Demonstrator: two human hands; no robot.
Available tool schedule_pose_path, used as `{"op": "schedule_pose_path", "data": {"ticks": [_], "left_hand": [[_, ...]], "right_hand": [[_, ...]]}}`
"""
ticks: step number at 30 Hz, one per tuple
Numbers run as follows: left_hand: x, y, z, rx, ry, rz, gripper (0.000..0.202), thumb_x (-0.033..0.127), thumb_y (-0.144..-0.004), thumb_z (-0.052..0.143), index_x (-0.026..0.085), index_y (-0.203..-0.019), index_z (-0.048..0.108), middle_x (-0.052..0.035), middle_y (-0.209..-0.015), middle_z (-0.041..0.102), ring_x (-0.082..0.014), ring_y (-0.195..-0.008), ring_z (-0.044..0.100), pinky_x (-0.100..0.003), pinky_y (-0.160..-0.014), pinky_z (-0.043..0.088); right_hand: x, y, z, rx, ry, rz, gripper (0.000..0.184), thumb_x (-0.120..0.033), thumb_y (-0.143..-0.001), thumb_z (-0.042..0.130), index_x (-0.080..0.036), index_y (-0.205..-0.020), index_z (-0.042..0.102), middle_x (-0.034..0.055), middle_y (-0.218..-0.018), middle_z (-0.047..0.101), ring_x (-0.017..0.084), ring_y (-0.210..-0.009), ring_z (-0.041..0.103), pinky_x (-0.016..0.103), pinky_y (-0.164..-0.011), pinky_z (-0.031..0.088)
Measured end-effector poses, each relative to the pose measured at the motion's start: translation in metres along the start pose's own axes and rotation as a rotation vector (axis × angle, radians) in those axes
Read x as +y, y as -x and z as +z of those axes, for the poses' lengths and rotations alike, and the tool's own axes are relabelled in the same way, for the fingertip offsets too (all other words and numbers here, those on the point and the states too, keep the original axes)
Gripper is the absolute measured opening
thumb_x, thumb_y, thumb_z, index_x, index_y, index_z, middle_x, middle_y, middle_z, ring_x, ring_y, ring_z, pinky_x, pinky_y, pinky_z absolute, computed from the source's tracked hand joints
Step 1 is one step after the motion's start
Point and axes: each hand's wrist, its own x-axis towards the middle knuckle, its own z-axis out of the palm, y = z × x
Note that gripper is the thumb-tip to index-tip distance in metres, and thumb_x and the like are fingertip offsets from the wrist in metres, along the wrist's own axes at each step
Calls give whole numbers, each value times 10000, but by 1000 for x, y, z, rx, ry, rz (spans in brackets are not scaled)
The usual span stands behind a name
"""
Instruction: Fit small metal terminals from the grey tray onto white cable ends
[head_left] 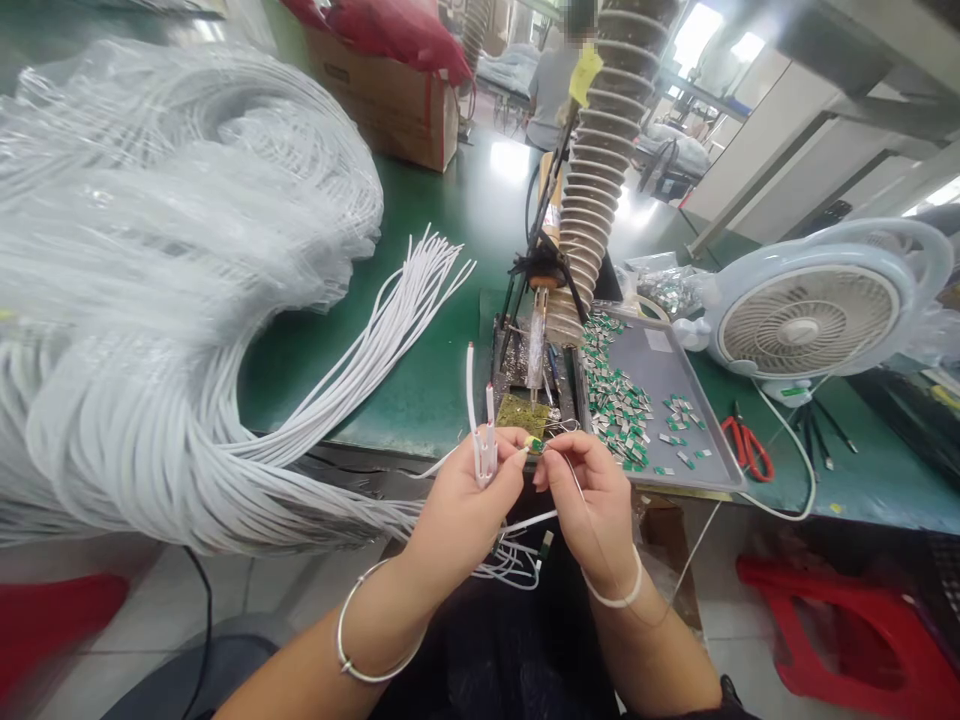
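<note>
My left hand [465, 510] is closed around a few white cables [471, 385] whose stripped ends stick up past the fingers. At its fingertips sits a small green connector board [534, 443]. Close beside it, my right hand [592, 500] pinches a thin solder wire [576, 478] that trails down over the wrist. Just above both hands, a soldering iron [537, 340] hangs tip down in a stand over a yellowish sponge pad [521, 418]. Below the hands dangle more white cables [510, 570], at least one ending in a green connector.
A big bundle of white cables [150, 420], partly under plastic, covers the left side. Right of the iron lies a grey tray [701, 440] of many green-and-silver connectors. Beyond are red-handled pliers [750, 450], a fan [814, 315] and a ribbed duct [607, 150]. A person [551, 95] sits behind.
</note>
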Motion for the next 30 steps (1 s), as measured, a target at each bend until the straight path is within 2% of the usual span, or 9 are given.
{"op": "schedule_pose_path", "data": {"ticks": [5,13,15,18,21,23,25,30], "left_hand": [[-3,2,-2,-28,-15,6,143,213,-817,521,192,-678,492,-14,-914,562,-130,-804,531,-266,-756,398],[-6,-1,-1,6,-30,-31,131,205,-794,540,187,-675,487,-13,-931,561,-132,-814,529,-277,-767,387],[-6,-1,-1,26,-9,-59,136,211,-785,550,186,-668,484,-2,-911,564,-121,-788,526,-264,-746,384],[-5,-3,0,66,23,-117,151,223,-769,560,181,-648,479,7,-893,568,-105,-746,518,-251,-716,380],[-3,-7,1,129,36,-155,167,225,-744,574,174,-622,473,6,-897,573,-101,-745,515,-247,-710,373],[-1,-9,2,158,42,-162,168,229,-729,585,173,-617,474,2,-895,577,-106,-763,519,-244,-703,368],[0,-11,4,170,39,-163,163,231,-721,590,174,-617,478,0,-880,583,-110,-771,523,-240,-691,364],[1,-13,6,155,49,-172,171,244,-725,590,173,-615,480,12,-839,577,-91,-692,503,-240,-671,365]], "right_hand": [[3,2,2,14,-16,12,20,-187,-840,524,-197,-835,541,-45,-641,549,67,-585,557,189,-573,467],[6,4,3,16,31,-37,38,-185,-849,510,-190,-827,540,-36,-645,540,78,-582,557,205,-558,480],[8,3,2,29,114,-103,62,-170,-855,495,-190,-857,554,-23,-678,543,85,-592,557,221,-561,492],[15,3,1,115,296,-325,197,-114,-851,474,-190,-1005,570,34,-817,594,131,-739,601,280,-641,535],[22,3,1,166,391,-554,360,-67,-852,434,-186,-1181,518,93,-972,616,166,-873,606,326,-696,561],[26,3,1,164,411,-647,408,-63,-861,406,-186,-1244,477,111,-1036,614,169,-882,611,336,-690,573],[30,4,2,163,416,-687,411,-75,-871,390,-188,-1259,461,114,-1060,617,176,-896,618,350,-696,578],[35,4,5,239,283,-648,367,-77,-870,408,-194,-1214,466,94,-1027,639,163,-872,643,331,-677,586]]}}
